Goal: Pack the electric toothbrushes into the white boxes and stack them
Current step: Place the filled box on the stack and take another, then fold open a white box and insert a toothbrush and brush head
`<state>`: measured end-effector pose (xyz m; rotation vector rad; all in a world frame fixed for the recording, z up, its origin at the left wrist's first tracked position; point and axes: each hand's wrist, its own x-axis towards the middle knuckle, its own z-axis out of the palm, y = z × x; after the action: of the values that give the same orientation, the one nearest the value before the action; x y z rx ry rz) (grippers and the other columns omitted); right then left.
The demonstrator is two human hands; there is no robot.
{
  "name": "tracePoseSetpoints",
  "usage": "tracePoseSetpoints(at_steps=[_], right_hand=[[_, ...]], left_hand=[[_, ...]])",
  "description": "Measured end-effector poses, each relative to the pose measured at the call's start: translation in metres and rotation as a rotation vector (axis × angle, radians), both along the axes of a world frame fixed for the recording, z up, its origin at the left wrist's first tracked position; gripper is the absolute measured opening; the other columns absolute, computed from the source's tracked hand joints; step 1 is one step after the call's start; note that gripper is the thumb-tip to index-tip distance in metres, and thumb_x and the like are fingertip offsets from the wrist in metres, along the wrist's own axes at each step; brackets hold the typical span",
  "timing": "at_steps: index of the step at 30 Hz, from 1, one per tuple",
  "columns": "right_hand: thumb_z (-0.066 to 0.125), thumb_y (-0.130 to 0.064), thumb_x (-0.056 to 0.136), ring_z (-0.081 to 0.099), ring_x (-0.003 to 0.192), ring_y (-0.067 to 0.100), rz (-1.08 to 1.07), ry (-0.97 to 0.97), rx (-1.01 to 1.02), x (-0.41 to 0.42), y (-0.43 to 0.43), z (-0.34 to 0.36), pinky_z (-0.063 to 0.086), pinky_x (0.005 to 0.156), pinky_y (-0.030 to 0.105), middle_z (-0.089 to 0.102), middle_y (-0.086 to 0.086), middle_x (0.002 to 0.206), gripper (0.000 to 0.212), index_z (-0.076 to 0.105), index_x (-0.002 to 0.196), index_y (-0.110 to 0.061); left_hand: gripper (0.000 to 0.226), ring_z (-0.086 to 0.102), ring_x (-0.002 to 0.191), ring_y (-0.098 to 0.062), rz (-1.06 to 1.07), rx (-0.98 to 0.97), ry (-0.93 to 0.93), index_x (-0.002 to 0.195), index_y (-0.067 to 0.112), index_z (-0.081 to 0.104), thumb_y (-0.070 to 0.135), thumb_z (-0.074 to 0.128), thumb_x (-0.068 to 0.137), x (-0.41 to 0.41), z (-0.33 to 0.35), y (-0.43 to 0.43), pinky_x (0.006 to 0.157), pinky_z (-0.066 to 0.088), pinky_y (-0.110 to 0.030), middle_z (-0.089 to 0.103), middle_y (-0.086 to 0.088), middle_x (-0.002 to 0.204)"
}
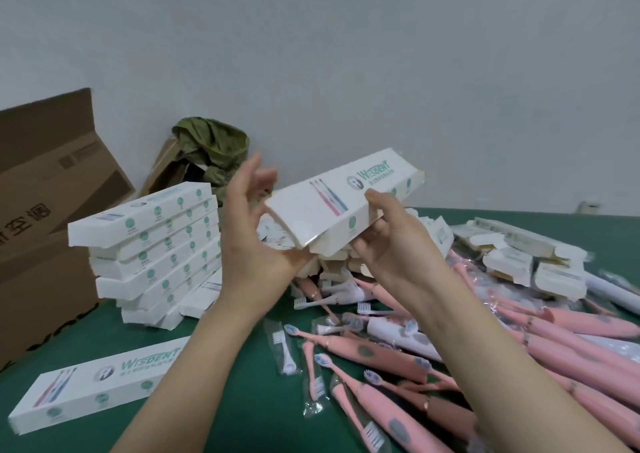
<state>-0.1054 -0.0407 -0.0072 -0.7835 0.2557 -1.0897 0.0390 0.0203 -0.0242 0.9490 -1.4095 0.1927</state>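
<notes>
Right hand (384, 234) grips Wisdent box (318, 213) mid-length; left hand (256, 234), fingers straight, cups its near end and should press that end flush.

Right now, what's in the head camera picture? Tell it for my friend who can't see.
A right hand grips a long white box above a green table, while the open left hand touches its end. A stack of white boxes stands at left; pink toothbrushes lie heaped at right.
</notes>
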Motion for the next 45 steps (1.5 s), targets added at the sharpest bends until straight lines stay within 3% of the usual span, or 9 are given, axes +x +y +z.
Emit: tracePoseSetpoints(at_steps=[7,12,17,20,24,27,30,41,45], right_hand=[[0.054,-0.021,0.095,0.071,0.091,0.023,0.238,-0.169,0.171,0.006,-0.002,0.015,0.059,0.066,0.028,0.07,0.017,0.103,0.035,0.056,0.119,0.004],[0.057,-0.033,0.093,0.05,0.045,0.009,-0.048,0.577,-0.068,-0.014,-0.006,0.014,0.044,0.045,0.02,0.057,0.002,0.061,0.026,0.056,0.086,-0.008],[0.046,-0.027,0.098,0.067,0.07,0.007,-0.429,0.523,-0.42,-0.03,0.001,0.033,0.054,0.064,0.02,0.07,-0.003,0.076,0.023,0.065,0.092,-0.017],[0.032,-0.048,0.097,0.068,0.088,0.006,-0.45,0.444,-0.664,-0.029,0.012,0.038,0.054,0.082,0.022,0.072,-0.008,0.095,0.038,0.069,0.096,-0.036],[0.042,-0.033,0.1,0.061,0.108,0.007,-0.566,0.454,-0.752,-0.027,0.013,0.033,0.047,0.099,0.034,0.069,-0.006,0.108,0.032,0.057,0.128,-0.032],[0.048,-0.026,0.092,0.061,0.086,0.01,-0.66,0.477,-0.81,-0.029,0.012,0.03,0.051,0.082,0.024,0.07,-0.008,0.091,0.034,0.06,0.119,-0.042],[0.047,-0.026,0.088,0.056,0.093,0.025,-0.694,0.486,-0.843,-0.03,0.012,0.029,0.051,0.079,0.029,0.065,-0.008,0.103,0.035,0.059,0.11,-0.051],[0.044,-0.021,0.098,0.053,0.12,0.003,-0.782,0.52,-0.872,-0.022,0.012,0.024,0.043,0.102,0.029,0.059,-0.005,0.132,0.036,0.055,0.132,-0.02],[0.035,-0.025,0.098,0.037,0.128,-0.005,-0.895,0.714,-1.112,-0.019,0.01,0.022,0.027,0.108,0.01,0.045,-0.005,0.141,0.044,0.047,0.138,-0.011]], left_hand=[[0.069,0.056,0.114,-0.004,-0.18,0.032,-0.001,0.12,0.039,0.045,0.042,0.082,0.061,-0.024,0.036,-0.023,0.095,0.047,-0.026,0.059,0.013,0.121],[0.06,0.056,0.103,-0.025,-0.122,-0.24,0.139,0.115,0.035,0.036,0.032,0.078,0.072,-0.028,0.052,-0.028,0.083,0.049,-0.024,0.051,-0.01,0.115],[0.061,0.047,0.094,0.008,0.073,-0.027,-0.215,0.125,0.037,0.047,0.049,0.073,0.071,-0.028,0.051,-0.037,0.077,0.035,-0.003,0.048,0.007,0.1],[0.061,0.046,0.086,0.003,0.088,0.101,-0.36,0.131,0.035,0.051,0.043,0.074,0.075,-0.032,0.045,-0.04,0.074,0.032,-0.001,0.05,-0.001,0.092],[0.06,0.05,0.088,0.007,0.064,0.093,-0.289,0.128,0.036,0.052,0.042,0.072,0.072,-0.042,0.045,-0.039,0.076,0.034,-0.001,0.058,0.008,0.099],[0.066,0.056,0.088,0.009,0.005,0.137,-0.134,0.121,0.043,0.047,0.048,0.075,0.062,-0.049,0.045,-0.037,0.073,0.037,-0.001,0.062,0.022,0.094],[0.054,0.058,0.084,0.007,-0.001,0.145,-0.064,0.101,0.037,0.05,0.042,0.081,0.057,-0.052,0.045,-0.038,0.066,0.04,-0.002,0.061,0.023,0.091],[0.043,0.06,0.076,-0.002,0.008,0.137,-0.061,0.097,0.027,0.057,0.047,0.066,0.06,-0.062,0.048,-0.035,0.06,0.045,-0.012,0.064,0.013,0.081],[0.027,0.06,0.074,0.0,0.026,0.125,-0.038,0.089,0.03,0.054,0.037,0.063,0.065,-0.061,0.049,-0.033,0.061,0.047,-0.015,0.065,0.017,0.084]])
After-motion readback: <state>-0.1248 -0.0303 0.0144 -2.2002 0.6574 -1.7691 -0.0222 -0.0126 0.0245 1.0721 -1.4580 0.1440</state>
